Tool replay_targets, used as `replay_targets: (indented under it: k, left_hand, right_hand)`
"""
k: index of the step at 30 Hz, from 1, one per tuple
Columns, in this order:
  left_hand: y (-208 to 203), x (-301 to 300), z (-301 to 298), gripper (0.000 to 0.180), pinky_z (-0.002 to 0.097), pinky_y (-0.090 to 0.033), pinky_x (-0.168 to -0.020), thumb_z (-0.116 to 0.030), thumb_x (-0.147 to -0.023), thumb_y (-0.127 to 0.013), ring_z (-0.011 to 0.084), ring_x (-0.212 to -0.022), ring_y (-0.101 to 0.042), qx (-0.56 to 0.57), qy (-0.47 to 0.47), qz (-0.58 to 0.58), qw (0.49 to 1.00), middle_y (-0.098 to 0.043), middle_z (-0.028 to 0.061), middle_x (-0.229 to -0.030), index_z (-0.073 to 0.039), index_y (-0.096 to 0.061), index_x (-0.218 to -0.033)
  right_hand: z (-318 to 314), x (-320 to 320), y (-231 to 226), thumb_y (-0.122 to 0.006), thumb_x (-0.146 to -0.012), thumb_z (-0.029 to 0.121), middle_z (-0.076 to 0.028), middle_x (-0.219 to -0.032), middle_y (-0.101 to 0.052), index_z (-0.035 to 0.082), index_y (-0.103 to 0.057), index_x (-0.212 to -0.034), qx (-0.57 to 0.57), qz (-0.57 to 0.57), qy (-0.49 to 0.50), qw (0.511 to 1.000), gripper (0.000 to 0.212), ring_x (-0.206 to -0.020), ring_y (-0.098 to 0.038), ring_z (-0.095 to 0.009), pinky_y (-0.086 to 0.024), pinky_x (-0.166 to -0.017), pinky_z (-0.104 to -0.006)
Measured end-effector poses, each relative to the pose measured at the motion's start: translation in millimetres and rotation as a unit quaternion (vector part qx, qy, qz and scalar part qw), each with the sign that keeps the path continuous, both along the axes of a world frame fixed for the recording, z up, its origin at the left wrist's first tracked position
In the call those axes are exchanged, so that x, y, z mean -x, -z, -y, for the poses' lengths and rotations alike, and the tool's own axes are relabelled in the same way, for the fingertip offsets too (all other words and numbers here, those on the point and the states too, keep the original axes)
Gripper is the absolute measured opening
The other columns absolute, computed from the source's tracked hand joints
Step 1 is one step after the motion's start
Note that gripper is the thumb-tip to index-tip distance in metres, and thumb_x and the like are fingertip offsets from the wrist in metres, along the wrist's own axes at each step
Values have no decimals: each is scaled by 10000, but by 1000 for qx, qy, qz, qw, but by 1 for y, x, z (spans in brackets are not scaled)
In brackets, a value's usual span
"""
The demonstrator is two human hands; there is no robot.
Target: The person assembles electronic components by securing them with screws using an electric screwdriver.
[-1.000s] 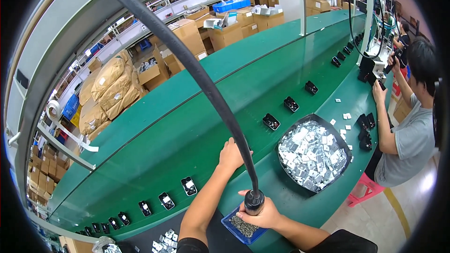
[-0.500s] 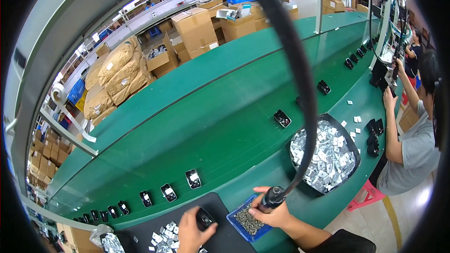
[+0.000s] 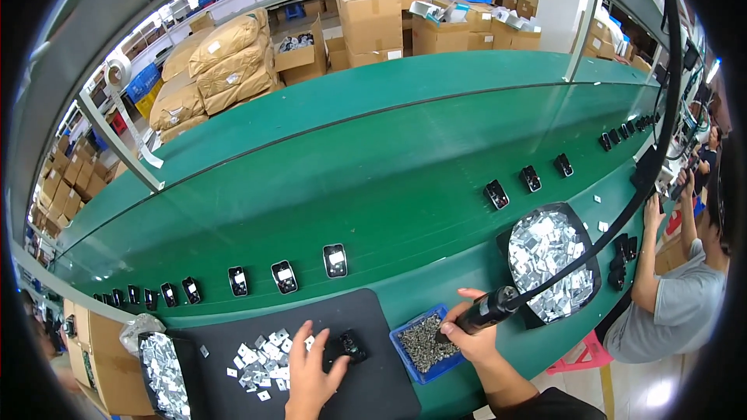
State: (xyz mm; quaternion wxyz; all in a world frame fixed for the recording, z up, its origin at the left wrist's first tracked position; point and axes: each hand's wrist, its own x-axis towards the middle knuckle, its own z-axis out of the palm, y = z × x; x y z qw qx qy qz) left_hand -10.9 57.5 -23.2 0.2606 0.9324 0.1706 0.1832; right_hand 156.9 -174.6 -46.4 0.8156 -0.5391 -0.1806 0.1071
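Observation:
My left hand [image 3: 311, 377] is open over the dark mat [image 3: 366, 313], fingers spread, its thumb near a small black housing [image 3: 352, 346]. Whether the thumb touches that housing is hard to tell. Loose silvery metal plates [image 3: 261, 362] lie in a heap just left of this hand. My right hand [image 3: 475, 340] is closed round a black electric screwdriver [image 3: 486, 309], whose cord [image 3: 603, 237] runs up to the right. Beneath it, a blue tray [image 3: 424, 377] holds many small screws [image 3: 426, 342]; the driver's tip is hidden by my hand.
Black housings [image 3: 285, 276] stand in a row along the green belt [image 3: 405, 210]. A black bin [image 3: 595, 276] of metal plates is at the right, another bin [image 3: 187, 342] at the left. At far right a co-worker [image 3: 677, 288] sits by more black parts [image 3: 622, 260].
My left hand has come off the black housing, and its fingers have spread. My right hand still grips the screwdriver by the screw tray. The whole view has shifted, and housings show at changed places.

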Motion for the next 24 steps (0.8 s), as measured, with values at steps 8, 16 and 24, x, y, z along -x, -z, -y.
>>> replay_targets:
  k: [8, 16, 24]
  left_hand:
    - [25, 53, 10, 539, 511, -346, -1037, -142, -760, -731, 421, -1294, -426, -78, -61, -171, 980, -507, 205, -1361, 4, -571, -1254]
    - [23, 60, 7, 517, 457, -371, -986, -58, -697, -783, 354, -1159, -526, -45, -91, -130, 986, -595, 153, -1191, -12, -606, -1180]
    - [30, 64, -3, 330, 414, -413, -919, -34, -753, -742, 317, -986, -586, -33, -57, -128, 990, -656, 130, -1024, -22, -649, -1069]
  right_hand:
    - [12, -1, 8, -705, -775, -62, -106, -781, -610, 17, -354, -1337, 43, 6, -2, 999, 667, -700, -618, -185, -524, -702, -316]
    - [1, -6, 6, -705, -762, -105, -86, -781, -625, 4, -380, -1352, 22, 68, -14, 997, 682, -638, -571, -111, -443, -588, -254]
    - [1, -9, 6, -696, -757, -100, -101, -796, -633, -13, -372, -1346, 11, 31, -6, 999, 678, -655, -590, -133, -471, -603, -257]
